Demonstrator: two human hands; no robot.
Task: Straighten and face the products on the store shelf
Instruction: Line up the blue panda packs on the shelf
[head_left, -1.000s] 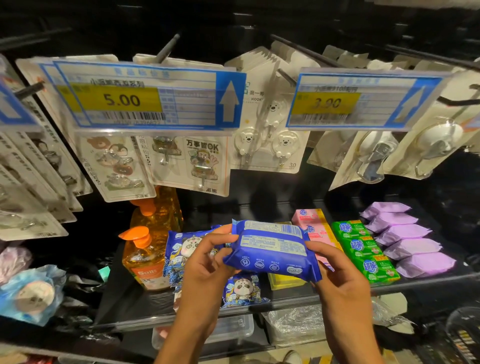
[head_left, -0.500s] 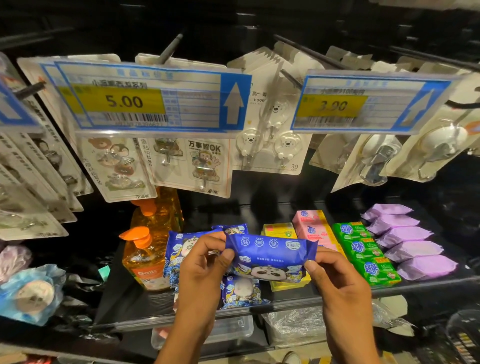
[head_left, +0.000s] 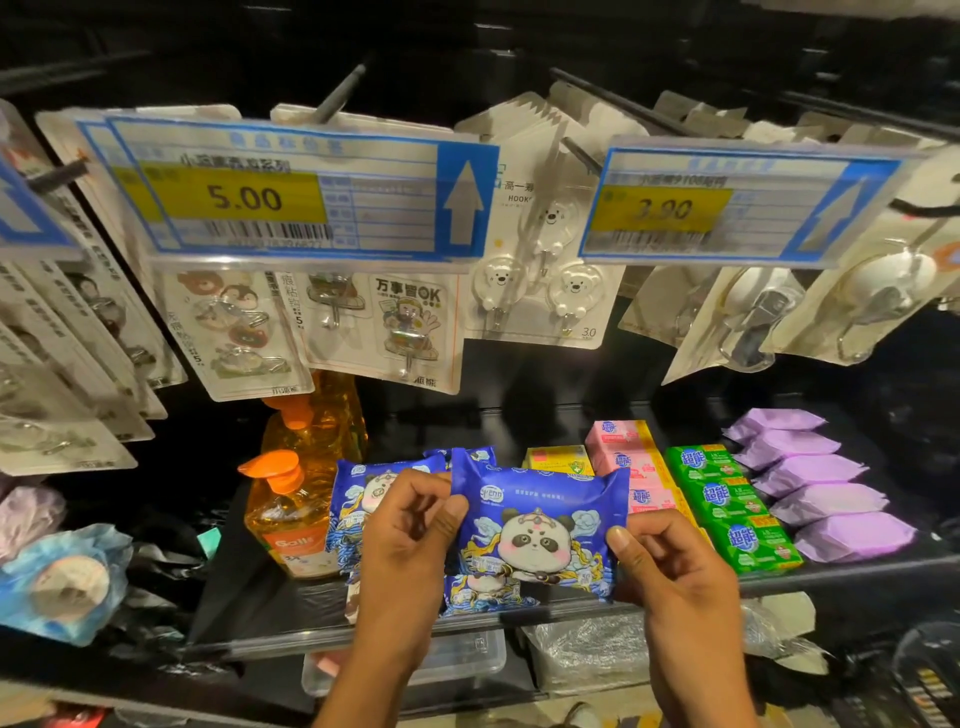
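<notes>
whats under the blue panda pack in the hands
Another panda pack lies on the shelf beneath the held pack; only its lower part shows. The rest of the shelf behind is covered.

The black shelf (head_left: 228, 597) bears orange bottles (head_left: 291, 519), blue panda packs (head_left: 363, 499), pink packs (head_left: 623, 457), green bars (head_left: 727, 504), purple packs (head_left: 826, 493).

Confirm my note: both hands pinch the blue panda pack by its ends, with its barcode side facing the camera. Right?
Not quite. The head view shows the blue panda pack with its panda front facing the camera, not the barcode side. The rest stands: the left hand and the right hand pinch its ends.
</notes>
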